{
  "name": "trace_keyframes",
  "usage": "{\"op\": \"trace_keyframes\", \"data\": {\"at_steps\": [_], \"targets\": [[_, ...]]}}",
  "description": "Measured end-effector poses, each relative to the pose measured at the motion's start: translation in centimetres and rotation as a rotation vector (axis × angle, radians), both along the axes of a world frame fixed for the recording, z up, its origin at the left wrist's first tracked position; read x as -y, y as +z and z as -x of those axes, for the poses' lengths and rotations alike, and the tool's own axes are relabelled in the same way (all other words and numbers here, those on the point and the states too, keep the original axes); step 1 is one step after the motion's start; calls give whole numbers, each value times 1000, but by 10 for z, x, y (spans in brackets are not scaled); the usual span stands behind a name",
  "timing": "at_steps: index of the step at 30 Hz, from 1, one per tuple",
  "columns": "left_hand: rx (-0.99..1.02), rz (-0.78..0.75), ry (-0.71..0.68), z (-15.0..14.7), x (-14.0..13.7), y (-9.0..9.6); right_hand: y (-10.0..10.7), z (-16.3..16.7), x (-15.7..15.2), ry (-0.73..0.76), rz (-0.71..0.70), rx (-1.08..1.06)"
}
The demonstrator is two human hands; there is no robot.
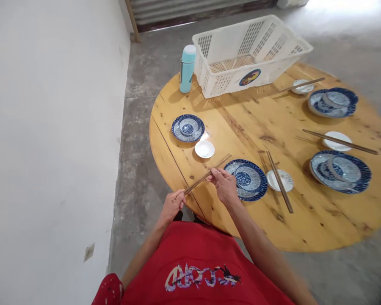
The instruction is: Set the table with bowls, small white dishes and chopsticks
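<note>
A pair of brown chopsticks (197, 183) is held slantwise over the table's near left edge. My left hand (174, 202) is closed on their lower end. Higher along them, my right hand (222, 183) pinches with thumb and fingers. A blue-and-white plate with a bowl (246, 180) on it lies just right of my right hand, partly hidden by it. Beyond the chopsticks sits a small white dish (205, 149) with nothing on it. Behind that dish is another blue-rimmed plate with a bowl (188, 128).
On the round wooden table (228, 220), chopsticks (280, 182) rest across a small white dish (287, 180). Similar settings stand to the right, with stacked plates and bowls (341, 171). A white plastic basket (219, 82) and a light blue bottle (187, 70) stand at the back. A white wall rises left.
</note>
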State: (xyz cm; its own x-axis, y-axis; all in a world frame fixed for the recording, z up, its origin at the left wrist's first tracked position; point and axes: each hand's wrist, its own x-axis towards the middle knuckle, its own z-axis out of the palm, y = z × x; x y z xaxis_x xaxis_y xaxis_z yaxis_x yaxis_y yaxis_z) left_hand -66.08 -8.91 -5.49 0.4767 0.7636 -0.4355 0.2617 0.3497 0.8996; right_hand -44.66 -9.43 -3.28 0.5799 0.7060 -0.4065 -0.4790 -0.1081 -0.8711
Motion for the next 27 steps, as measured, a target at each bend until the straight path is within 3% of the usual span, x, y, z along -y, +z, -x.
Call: {"op": "trace_keyframes", "data": {"at_steps": [11,27], "targets": [[1,21,14,-38,-41,-1,-21,-42,-39,-15,0,6],[-72,68,-8,-60,-52,-11,-38,-66,-48,-11,54,-63]]}}
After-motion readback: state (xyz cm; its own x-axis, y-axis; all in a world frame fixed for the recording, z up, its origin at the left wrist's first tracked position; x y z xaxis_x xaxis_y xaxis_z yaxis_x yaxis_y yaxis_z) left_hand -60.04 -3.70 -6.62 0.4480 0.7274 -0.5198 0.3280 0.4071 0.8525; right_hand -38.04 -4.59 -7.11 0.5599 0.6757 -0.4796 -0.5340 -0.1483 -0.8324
